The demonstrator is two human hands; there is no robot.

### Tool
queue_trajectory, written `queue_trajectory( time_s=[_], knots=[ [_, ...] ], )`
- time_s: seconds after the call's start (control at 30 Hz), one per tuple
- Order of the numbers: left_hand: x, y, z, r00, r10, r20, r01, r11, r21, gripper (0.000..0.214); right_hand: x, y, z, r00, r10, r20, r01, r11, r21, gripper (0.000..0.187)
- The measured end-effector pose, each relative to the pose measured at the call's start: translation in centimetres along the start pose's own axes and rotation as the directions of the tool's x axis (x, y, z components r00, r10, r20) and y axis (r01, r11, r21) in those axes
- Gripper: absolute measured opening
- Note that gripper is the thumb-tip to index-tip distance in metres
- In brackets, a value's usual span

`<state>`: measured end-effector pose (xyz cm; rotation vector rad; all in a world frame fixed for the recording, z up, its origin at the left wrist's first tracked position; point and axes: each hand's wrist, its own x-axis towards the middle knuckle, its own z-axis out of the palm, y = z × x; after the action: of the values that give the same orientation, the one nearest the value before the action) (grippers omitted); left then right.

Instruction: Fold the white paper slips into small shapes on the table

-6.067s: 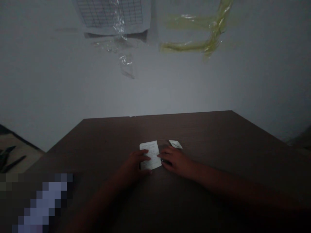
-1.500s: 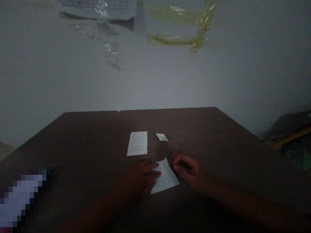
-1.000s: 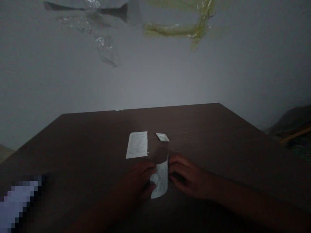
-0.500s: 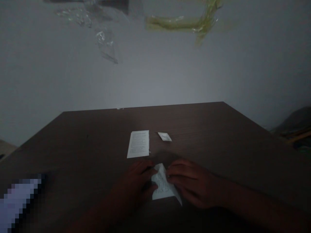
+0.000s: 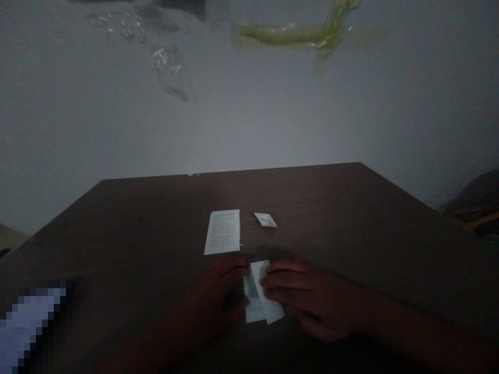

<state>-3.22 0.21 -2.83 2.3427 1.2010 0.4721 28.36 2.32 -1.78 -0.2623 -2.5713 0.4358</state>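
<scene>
A small printed sheet of paper (image 5: 255,301) lies on the table near its front, its right side folded over as a blank white flap (image 5: 273,307). My right hand (image 5: 312,291) presses on this flap, fingers close together and fingertips near the crease. On the other side, my left hand (image 5: 220,288) holds the sheet's left edge with curved fingers at the top and the thumb lower down. Just beyond my hands lies a flat printed page (image 5: 223,232). To its right sits a small folded white paper piece (image 5: 265,220).
The dark wooden table (image 5: 312,202) reaches back to a grey wall (image 5: 265,114) with yellow tape (image 5: 284,36) and clear tape on it. A pixelated pale object (image 5: 31,317) is at the lower left. A tiny white scrap (image 5: 193,174) lies at the back edge.
The paper's right side, raised earlier, has been turned over to the left and now lies flatter over the print. My right fingers moved slightly left with it; my left hand stayed nearly still.
</scene>
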Motion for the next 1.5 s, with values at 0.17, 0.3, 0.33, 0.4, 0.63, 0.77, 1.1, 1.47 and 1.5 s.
queue_trajectory(
  time_s=[0.17,0.3,0.33,0.4,0.63,0.77,1.1,1.47,1.5],
  knots=[
    [0.1,-0.3,-0.2,0.999,-0.035,-0.004,0.035,0.997,-0.076,0.056,0.0,-0.2,0.1,0.997,0.055,0.062,-0.055,0.999,0.0,0.049],
    [0.4,-0.6,-0.6,0.997,-0.068,0.045,0.072,0.993,-0.089,0.049,-0.1,-0.3,0.2,0.983,0.114,0.145,-0.121,0.992,0.044,0.058],
    [0.5,-0.7,-0.7,0.996,-0.068,0.052,0.072,0.994,-0.087,0.048,-0.2,-0.3,0.3,0.98,0.127,0.155,-0.136,0.989,0.051,0.061],
    [0.6,-0.5,-1.1,0.997,-0.05,0.064,0.055,0.995,-0.086,0.045,-0.4,-0.3,0.6,0.972,0.154,0.176,-0.167,0.984,0.06,0.065],
    [0.7,0.5,-2.4,0.995,-0.014,0.096,0.02,0.998,-0.063,0.04,-0.7,-0.4,1.2,0.958,0.193,0.214,-0.214,0.974,0.081,0.07],
    [0.6,0.4,-2.1,0.996,0.029,0.081,-0.025,0.998,-0.05,0.039,-0.8,-0.4,1.3,0.948,0.202,0.245,-0.226,0.971,0.077,0.072],
    [0.7,0.3,-2.0,0.993,0.051,0.102,-0.049,0.999,-0.023,0.04,-0.7,-0.4,1.4,0.944,0.215,0.249,-0.241,0.967,0.08,0.071],
    [0.5,0.0,-1.8,0.996,0.048,0.074,-0.046,0.999,-0.022,0.042,0.1,-0.8,0.3,0.885,0.265,0.382,-0.316,0.946,0.076,0.071],
    [0.5,0.1,-1.8,0.996,0.048,0.069,-0.047,0.999,-0.023,0.042,0.1,-0.8,0.4,0.887,0.265,0.378,-0.314,0.947,0.074,0.071]
  ],
)
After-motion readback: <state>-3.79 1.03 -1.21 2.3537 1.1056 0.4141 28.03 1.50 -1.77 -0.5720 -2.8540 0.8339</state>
